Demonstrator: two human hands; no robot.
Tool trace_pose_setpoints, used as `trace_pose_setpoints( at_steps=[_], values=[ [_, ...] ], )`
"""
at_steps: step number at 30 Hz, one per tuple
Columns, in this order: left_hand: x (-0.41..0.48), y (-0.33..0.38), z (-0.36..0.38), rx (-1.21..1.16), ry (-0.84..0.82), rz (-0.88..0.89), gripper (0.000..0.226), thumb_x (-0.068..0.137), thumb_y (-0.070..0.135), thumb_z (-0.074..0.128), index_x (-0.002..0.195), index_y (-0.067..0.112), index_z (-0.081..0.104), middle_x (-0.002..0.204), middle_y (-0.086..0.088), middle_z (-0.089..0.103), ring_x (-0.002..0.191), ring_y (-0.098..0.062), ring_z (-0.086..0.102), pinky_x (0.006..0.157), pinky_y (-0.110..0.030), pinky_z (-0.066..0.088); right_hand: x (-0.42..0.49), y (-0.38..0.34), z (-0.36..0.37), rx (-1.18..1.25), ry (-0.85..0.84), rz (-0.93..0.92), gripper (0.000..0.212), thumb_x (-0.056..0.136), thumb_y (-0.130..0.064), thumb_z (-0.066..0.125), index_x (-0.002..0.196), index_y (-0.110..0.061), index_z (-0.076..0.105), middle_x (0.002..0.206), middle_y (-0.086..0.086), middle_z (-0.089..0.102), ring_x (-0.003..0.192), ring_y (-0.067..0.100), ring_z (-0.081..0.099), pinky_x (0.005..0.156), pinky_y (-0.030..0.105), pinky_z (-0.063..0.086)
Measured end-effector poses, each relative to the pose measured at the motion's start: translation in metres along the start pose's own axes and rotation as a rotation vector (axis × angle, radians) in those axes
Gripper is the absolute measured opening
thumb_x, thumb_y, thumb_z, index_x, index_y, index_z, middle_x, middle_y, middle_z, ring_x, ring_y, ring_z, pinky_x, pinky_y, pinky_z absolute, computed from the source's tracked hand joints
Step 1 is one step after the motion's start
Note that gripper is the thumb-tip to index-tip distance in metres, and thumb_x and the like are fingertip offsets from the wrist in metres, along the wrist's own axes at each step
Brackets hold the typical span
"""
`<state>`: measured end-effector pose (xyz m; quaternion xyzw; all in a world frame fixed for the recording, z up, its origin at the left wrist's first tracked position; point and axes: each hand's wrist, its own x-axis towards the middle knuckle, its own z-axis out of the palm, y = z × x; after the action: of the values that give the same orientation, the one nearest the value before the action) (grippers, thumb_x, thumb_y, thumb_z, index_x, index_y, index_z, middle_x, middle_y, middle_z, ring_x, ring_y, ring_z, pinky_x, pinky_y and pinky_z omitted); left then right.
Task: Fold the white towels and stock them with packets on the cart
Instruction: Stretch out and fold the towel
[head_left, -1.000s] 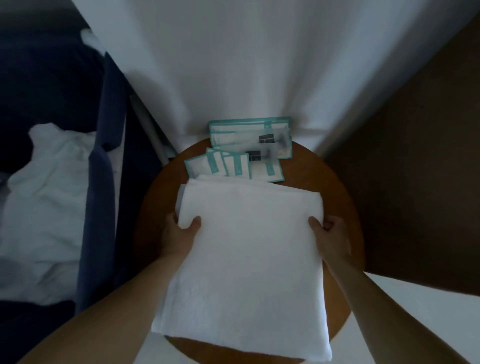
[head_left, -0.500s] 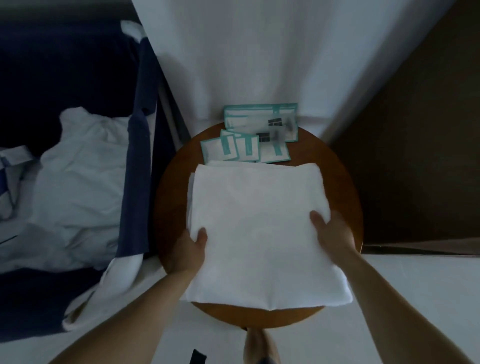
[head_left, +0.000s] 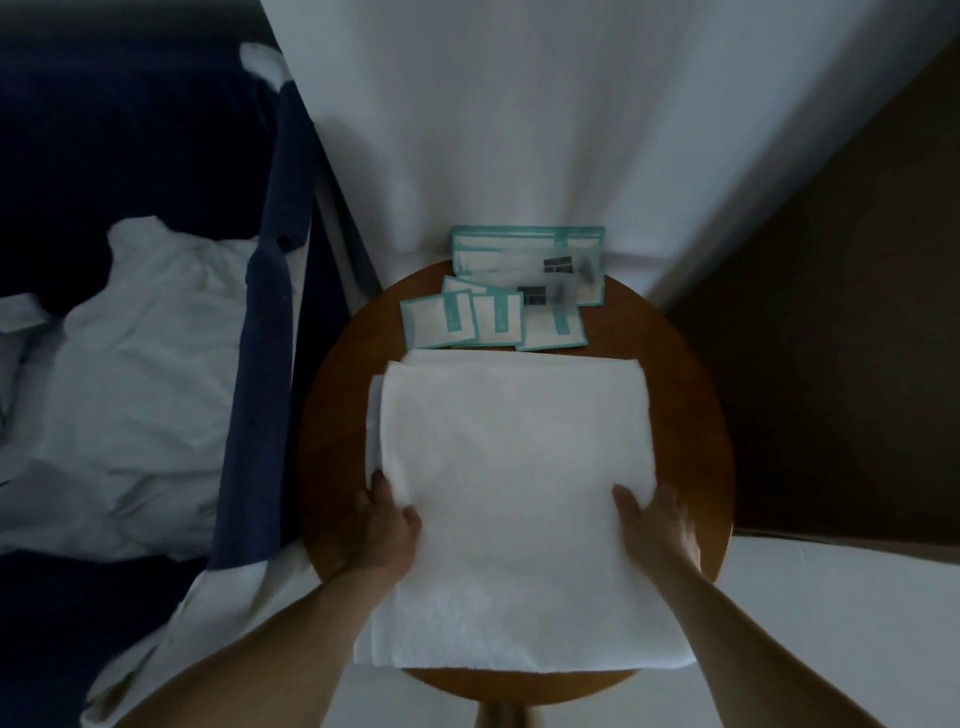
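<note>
A folded white towel (head_left: 511, 483) lies flat on a round wooden table (head_left: 691, 415), its near edge hanging over the table's front. My left hand (head_left: 382, 519) holds the towel's left side, thumb on top and fingers tucked at the edge. My right hand (head_left: 657, 522) holds the right side the same way, thumb on the cloth. Several teal-edged packets (head_left: 498, 317) lie spread on the table just beyond the towel, with a longer teal packet (head_left: 527, 254) behind them.
A white curtain (head_left: 519, 130) hangs right behind the table. On the left stands a navy fabric bin (head_left: 265, 332) with crumpled white linen (head_left: 135, 374) inside. Dark wall panelling (head_left: 831, 338) is on the right, pale floor below.
Both hands have slid down the towel's sides toward me. The towel now lies further onto the table, clear of the packets. The view has shifted.
</note>
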<state>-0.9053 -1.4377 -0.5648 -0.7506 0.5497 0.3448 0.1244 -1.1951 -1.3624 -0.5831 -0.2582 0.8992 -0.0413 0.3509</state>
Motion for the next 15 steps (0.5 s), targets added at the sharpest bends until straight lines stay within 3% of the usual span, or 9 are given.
trace_pose_setpoints(
  at_steps=[4,8,10,13,15],
  values=[
    [0.013,0.011,-0.012,-0.047,-0.131,-0.063,0.074,0.100,0.028,0.047,0.157,0.015,0.002,0.158,-0.016,0.018,0.141,-0.035,0.030,0.115,-0.043,0.031,0.002,-0.017,-0.004,-0.101,-0.010,0.022,0.070,0.096,-0.058,0.043,0.145,-0.011,0.029,0.144,0.016,0.040,0.131,0.039,0.041,0.104,0.051,0.040],
    [0.004,0.030,-0.042,-0.029,-0.215,-0.106,0.097,0.088,0.034,0.066,0.155,0.003,0.002,0.159,-0.016,0.019,0.142,-0.035,0.031,0.112,-0.040,0.037,-0.006,-0.053,-0.028,-0.239,0.125,-0.059,0.078,0.093,-0.049,0.054,0.152,-0.013,0.018,0.155,0.014,0.024,0.141,0.037,0.024,0.111,0.051,0.030],
    [-0.004,0.046,-0.065,-0.008,-0.150,0.034,0.097,0.087,0.035,0.066,0.155,0.005,0.004,0.159,-0.014,0.018,0.144,-0.033,0.026,0.114,-0.039,0.034,-0.013,-0.078,-0.040,-0.249,0.173,-0.228,0.080,0.092,-0.049,0.056,0.154,-0.016,0.015,0.159,0.011,0.019,0.144,0.035,0.019,0.113,0.052,0.028],
    [-0.014,0.069,-0.115,0.032,0.068,0.388,0.084,0.091,0.037,0.060,0.155,0.010,0.013,0.159,-0.011,0.020,0.147,-0.028,0.018,0.119,-0.039,0.025,-0.024,-0.129,-0.052,-0.279,0.207,-0.527,0.073,0.093,-0.046,0.057,0.152,-0.015,0.027,0.158,0.011,0.026,0.145,0.033,0.021,0.114,0.049,0.027],
    [-0.015,0.072,-0.153,0.057,0.236,0.555,0.075,0.091,0.036,0.058,0.152,0.009,0.025,0.154,-0.012,0.029,0.143,-0.028,0.024,0.118,-0.040,0.027,-0.040,-0.169,-0.055,-0.241,0.205,-0.644,0.069,0.094,-0.044,0.058,0.149,-0.013,0.033,0.155,0.013,0.031,0.143,0.033,0.024,0.112,0.048,0.029]
  ],
)
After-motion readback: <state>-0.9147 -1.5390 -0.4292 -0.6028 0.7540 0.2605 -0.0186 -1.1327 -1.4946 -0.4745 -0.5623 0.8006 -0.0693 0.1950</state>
